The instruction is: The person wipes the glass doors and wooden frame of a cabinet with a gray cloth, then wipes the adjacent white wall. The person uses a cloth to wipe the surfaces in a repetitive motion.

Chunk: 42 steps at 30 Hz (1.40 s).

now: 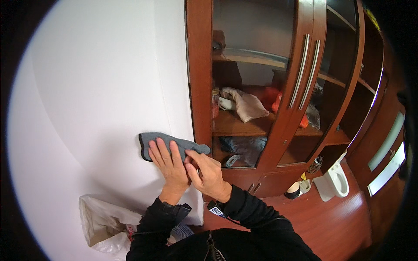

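A grey cloth (pixel 191 145) with a dark edge lies spread on the white wall (pixel 107 81), close to the frame of a wooden cabinet (pixel 200 81). My left hand (pixel 170 166) rests flat on it, fingers extended and slightly apart. Just to the right, my right hand (pixel 207 174) has its fingers bent over the lower edge of the same cloth, with the index fingertip and thumb near my left hand. Part of the cloth is hidden beneath both hands. Its narrow right end reaches the cabinet's edge.
Glass cabinet doors with long metal handles (pixel 299 71) stand at the right. Behind the glass, a beige cloth (pixel 249 106) lies on a shelf. A lined waste bin (pixel 98 208) sits at lower left. A white toilet (pixel 339 181) stands on the reddish floor (pixel 313 222).
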{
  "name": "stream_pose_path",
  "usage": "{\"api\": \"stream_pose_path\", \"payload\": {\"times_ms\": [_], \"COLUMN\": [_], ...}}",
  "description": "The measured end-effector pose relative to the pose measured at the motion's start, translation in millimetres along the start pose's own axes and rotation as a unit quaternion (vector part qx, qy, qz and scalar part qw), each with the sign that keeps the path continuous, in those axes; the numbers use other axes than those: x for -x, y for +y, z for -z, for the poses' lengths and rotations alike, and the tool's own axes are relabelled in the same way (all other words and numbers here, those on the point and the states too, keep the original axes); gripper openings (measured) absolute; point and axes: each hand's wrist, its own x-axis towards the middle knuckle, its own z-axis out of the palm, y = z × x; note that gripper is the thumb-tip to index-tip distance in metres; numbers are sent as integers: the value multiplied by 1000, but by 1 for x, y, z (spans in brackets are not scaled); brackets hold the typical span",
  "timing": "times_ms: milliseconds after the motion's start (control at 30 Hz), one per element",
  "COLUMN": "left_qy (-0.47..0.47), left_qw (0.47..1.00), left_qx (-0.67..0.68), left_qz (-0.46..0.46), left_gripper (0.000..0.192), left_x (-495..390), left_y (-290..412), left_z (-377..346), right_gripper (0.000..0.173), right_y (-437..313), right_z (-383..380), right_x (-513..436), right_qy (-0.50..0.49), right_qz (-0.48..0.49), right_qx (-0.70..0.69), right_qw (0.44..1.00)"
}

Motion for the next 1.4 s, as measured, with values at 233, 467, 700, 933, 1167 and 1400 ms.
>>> {"api": "stream_pose_path", "payload": {"times_ms": [233,467,700,933,1167,1400], "left_qy": [-14,7,14,49,-13,-13], "left_qw": [999,993,988,998,998,996], "left_qx": [40,122,142,17,-59,-85], "left_qz": [-21,-2,-54,-27,-2,15], "left_gripper": [51,34,35,58,75,71], "left_x": [16,18,-1,-26,-18,-14], "left_y": [-1,-9,-8,-10,-2,0], "left_z": [17,44,35,29,11,7], "right_gripper": [51,73,81,65,54,54], "right_y": [14,28,37,56,123,123], "right_z": [-23,-49,-52,-41,-67,-60], "right_x": [-7,-1,-34,-104,-65,-135], "right_qy": [17,-4,4,24,36,74], "right_qz": [-10,-73,-8,80,-168,54], "right_qx": [-12,-77,-81,-149,-173,-184], "right_qw": [1000,994,997,985,970,979]}}
